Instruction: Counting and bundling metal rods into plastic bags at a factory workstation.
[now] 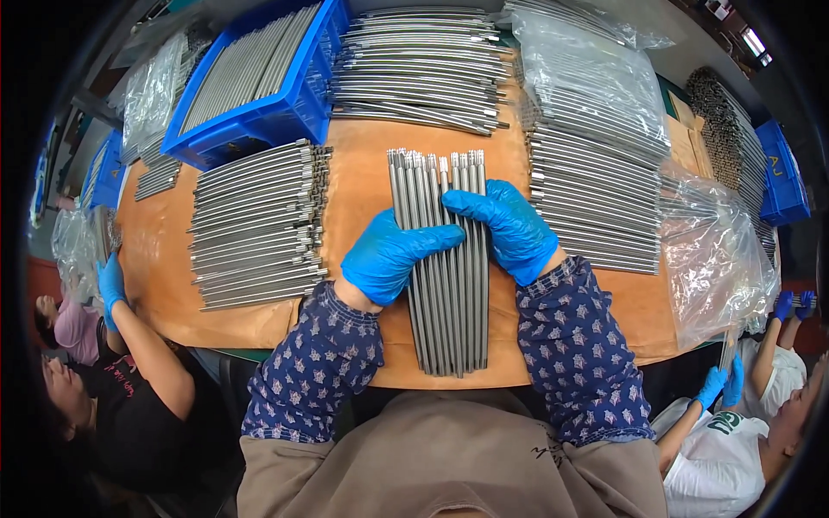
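A bundle of long grey metal rods point(449, 302) with shiny stepped tips stands between my hands, its tips pointing away from me and its lower ends near the table's front edge. My left hand point(393, 250), in a blue glove, wraps the bundle's left side with the thumb lying across the front. From the right, my right hand point(509, 226), gloved alike, grips the same bundle, its thumb pressed on the rods higher up. The fingers behind the bundle are hidden. One rod near the middle sits slightly lower at its tip than those beside it.
Rod piles lie to the left point(255, 226), at the back point(423, 65) and to the right point(596, 198). A blue crate point(298, 116) of rods stands back left. Clear plastic bags point(721, 259) lie at right on the brown-covered table point(363, 164). Gloved co-workers sit on both sides.
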Available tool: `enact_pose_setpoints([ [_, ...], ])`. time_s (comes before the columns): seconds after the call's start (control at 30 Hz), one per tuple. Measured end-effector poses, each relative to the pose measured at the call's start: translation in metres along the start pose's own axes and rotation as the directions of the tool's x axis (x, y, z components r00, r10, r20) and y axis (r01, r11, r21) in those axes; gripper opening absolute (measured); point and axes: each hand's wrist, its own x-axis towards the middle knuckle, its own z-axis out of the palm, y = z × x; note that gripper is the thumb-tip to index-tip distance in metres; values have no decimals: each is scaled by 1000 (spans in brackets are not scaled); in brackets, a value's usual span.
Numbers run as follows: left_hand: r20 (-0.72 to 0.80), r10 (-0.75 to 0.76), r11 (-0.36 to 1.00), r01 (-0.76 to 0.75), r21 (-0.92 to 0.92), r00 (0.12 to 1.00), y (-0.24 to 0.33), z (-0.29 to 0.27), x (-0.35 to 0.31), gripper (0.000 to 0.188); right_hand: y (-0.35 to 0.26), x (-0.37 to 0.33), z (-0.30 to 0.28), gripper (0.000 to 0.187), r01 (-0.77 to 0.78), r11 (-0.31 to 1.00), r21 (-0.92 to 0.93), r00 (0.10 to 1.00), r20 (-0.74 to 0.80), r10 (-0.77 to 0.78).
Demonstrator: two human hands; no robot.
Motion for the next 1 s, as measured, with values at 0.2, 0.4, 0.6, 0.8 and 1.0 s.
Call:
enact_pose_setpoints([
  [0.2, 21, 0, 1000, 1, -29, 1000, -3, -3, 4, 25, 0, -1, 6, 27, 30, 990, -135, 998, -59, -39],
  [0.4, 69, -20, 1000, 22, -18, 997, 2, -6, -1, 29, -2, -3, 3, 19, 18, 998, -65, 998, -53, -22],
  [0.6, 52, -6, 1000, 5, 12, 999, 1, -5, -1, 30, -2, -4, -1, 21, -2, 997, -75, 998, -58, -3],
  [0.8, 27, 17, 1000, -18, 23, 999, 1, -3, 0, 29, -2, -3, 0, 26, -4, 999, -36, 1000, -25, 3],
  [1.0, 16, 22, 1000, -22, 10, 1000, 3, 0, -1, 29, -2, -4, -2, 24, 0, 999, -35, 1000, -23, -1],
])
